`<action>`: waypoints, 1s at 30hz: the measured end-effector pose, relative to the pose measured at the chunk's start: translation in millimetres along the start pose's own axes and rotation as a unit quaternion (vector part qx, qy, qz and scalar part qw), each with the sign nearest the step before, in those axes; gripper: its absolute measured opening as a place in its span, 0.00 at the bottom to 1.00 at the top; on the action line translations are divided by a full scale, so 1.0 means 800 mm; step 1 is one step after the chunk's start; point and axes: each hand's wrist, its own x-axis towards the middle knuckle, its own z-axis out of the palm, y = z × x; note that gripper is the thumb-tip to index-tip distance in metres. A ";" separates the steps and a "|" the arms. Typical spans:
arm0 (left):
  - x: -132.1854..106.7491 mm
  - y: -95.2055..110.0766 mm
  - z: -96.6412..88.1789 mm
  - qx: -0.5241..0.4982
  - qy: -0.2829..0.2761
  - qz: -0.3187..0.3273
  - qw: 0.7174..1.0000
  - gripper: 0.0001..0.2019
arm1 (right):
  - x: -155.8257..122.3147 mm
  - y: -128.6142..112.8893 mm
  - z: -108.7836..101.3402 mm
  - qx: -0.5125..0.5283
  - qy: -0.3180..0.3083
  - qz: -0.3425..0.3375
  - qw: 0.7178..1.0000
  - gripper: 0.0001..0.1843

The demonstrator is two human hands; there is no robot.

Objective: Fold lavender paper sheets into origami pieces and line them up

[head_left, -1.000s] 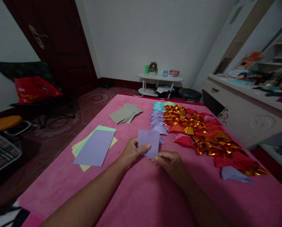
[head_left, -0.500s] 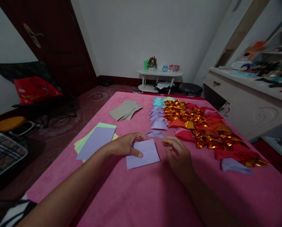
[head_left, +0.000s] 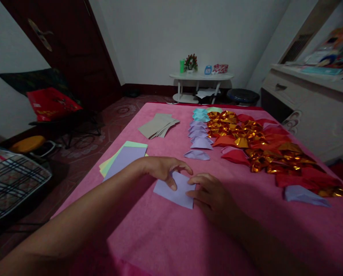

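A folded lilac paper lies flat on the pink cloth near the front. My left hand rests on its upper left part, fingers curled down and pressing the sheet. My right hand touches its right edge with bent fingers, pinching or pressing the paper there. Just beyond the hands lies a folded lilac piece, the nearest of a row of folded lilac and pale blue pieces.
A stack of flat lilac, green and yellow sheets lies to the left, grey sheets further back. Red and gold foil folded pieces cover the right side, with one lilac piece at the far right. A white side table stands beyond.
The lilac paper, held up in both hands a second ago, now lies on the cloth. Both hands have come down onto it, and the right hand has closed in on its right edge.
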 end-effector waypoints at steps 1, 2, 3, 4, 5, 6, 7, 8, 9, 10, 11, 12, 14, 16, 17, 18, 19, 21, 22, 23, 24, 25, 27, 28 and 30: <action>0.001 0.002 0.001 0.044 0.015 0.016 0.999 0.29 | 0.000 -0.002 0.001 -0.012 0.002 -0.005 1.000 0.07; 0.001 0.005 0.003 0.100 0.036 0.030 0.994 0.29 | -0.001 -0.004 0.002 -0.023 -0.001 -0.006 1.000 0.07; -0.001 0.008 0.008 0.166 0.062 0.040 0.983 0.28 | -0.001 -0.007 0.003 -0.034 -0.008 -0.005 0.999 0.08; -0.005 0.012 0.015 0.234 0.089 0.045 0.967 0.26 | -0.001 -0.010 0.004 -0.044 -0.018 -0.001 0.999 0.08; -0.010 0.014 0.024 0.303 0.118 0.048 0.945 0.24 | -0.002 -0.014 0.005 -0.050 -0.029 0.004 0.998 0.08; -0.018 0.016 0.036 0.358 0.145 0.047 0.921 0.19 | -0.003 -0.016 0.006 -0.052 -0.037 0.013 0.998 0.08; -0.028 0.017 0.049 0.393 0.165 0.055 0.903 0.14 | -0.004 -0.018 0.007 -0.049 -0.042 0.024 0.998 0.08; -0.039 0.015 0.064 0.408 0.172 0.063 0.894 0.11 | -0.006 -0.020 0.007 -0.038 -0.045 0.038 0.998 0.08; -0.050 0.012 0.078 0.410 0.166 0.072 0.894 0.11 | -0.007 -0.020 0.007 -0.017 -0.045 0.055 0.997 0.08; -0.061 0.007 0.091 0.406 0.162 0.069 0.897 0.14 | -0.008 -0.020 0.008 0.014 -0.045 0.073 0.996 0.07; -0.070 0.001 0.104 0.398 0.169 0.068 0.899 0.18 | -0.010 -0.020 0.008 0.049 -0.042 0.094 0.994 0.06; -0.078 -0.005 0.114 0.391 0.196 0.071 0.896 0.20 | -0.011 -0.019 0.007 0.083 -0.038 0.117 0.989 0.08; -0.087 -0.017 0.129 0.381 0.243 0.067 0.890 0.20 | -0.013 -0.018 0.006 0.132 -0.029 0.168 0.977 0.14; -0.087 -0.023 0.137 0.386 0.270 0.059 0.880 0.17 | -0.014 -0.018 0.005 0.151 -0.022 0.208 0.966 0.18; -0.084 -0.025 0.139 0.395 0.277 0.056 0.874 0.15 | -0.014 -0.019 0.003 0.155 -0.019 0.220 0.963 0.20; -0.082 -0.025 0.141 0.408 0.281 0.054 0.867 0.14 | -0.014 -0.020 0.002 0.160 -0.017 0.227 0.961 0.20; -0.079 -0.025 0.142 0.422 0.284 0.056 0.859 0.12 | -0.013 -0.021 0.001 0.165 -0.015 0.230 0.959 0.21; -0.075 -0.024 0.144 0.451 0.285 0.063 0.844 0.11 | -0.012 -0.022 -0.001 0.176 -0.010 0.233 0.956 0.21; -0.074 -0.024 0.144 0.462 0.287 0.068 0.836 0.11 | -0.011 -0.023 -0.001 0.180 -0.010 0.237 0.955 0.21; -0.073 -0.024 0.145 0.471 0.288 0.073 0.830 0.10 | -0.010 -0.023 -0.001 0.183 -0.010 0.241 0.953 0.19; -0.073 -0.024 0.145 0.479 0.291 0.078 0.825 0.10 | -0.009 -0.023 -0.001 0.185 -0.012 0.246 0.951 0.17; -0.072 -0.025 0.145 0.484 0.295 0.081 0.820 0.10 | -0.008 -0.023 0.000 0.186 -0.015 0.250 0.950 0.14; -0.071 -0.025 0.145 0.491 0.301 0.085 0.813 0.10 | -0.007 -0.022 0.002 0.187 -0.016 0.253 0.949 0.11; -0.071 -0.025 0.144 0.495 0.300 0.084 0.811 0.10 | -0.007 -0.021 0.002 0.189 -0.014 0.252 0.949 0.10; -0.069 -0.024 0.143 0.501 0.292 0.081 0.811 0.10 | -0.007 -0.019 0.002 0.190 -0.008 0.254 0.948 0.11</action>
